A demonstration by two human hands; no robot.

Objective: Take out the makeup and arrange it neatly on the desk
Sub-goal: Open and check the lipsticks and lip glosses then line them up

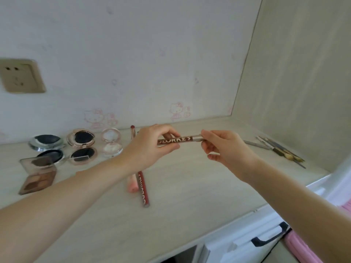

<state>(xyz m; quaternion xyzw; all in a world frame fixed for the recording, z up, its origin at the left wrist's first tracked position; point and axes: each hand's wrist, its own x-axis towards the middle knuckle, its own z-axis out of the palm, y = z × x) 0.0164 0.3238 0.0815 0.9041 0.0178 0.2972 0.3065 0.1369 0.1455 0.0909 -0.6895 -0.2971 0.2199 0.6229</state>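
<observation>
Spanning the lower frame, the counter carries the makeup already laid out; judged from that, the placing step is in hand for one more item. At far left sit open compacts: a brown eyeshadow palette nearest the edge, two dark round compacts behind it, and a clear highlighter compact just beside them. At far right, near the side panel, a bundle of brushes lies well apart from the rest. Mid-counter, a red pencil and a pink tube lie side by side, partly hidden under the left forearm. Above these, clear of the surface, both hands hold a red-and-gold pen level: the left hand pinches the lettered red end, fingers curled round it; the right hand pinches the gold end between thumb and forefinger, remaining fingers loosely bent. Whether the cap is being pulled or merely steadied cannot be told. Next move, in my judgement: lower the pen parallel to the red pencil, just beside it, without knocking that pair askew.
</observation>
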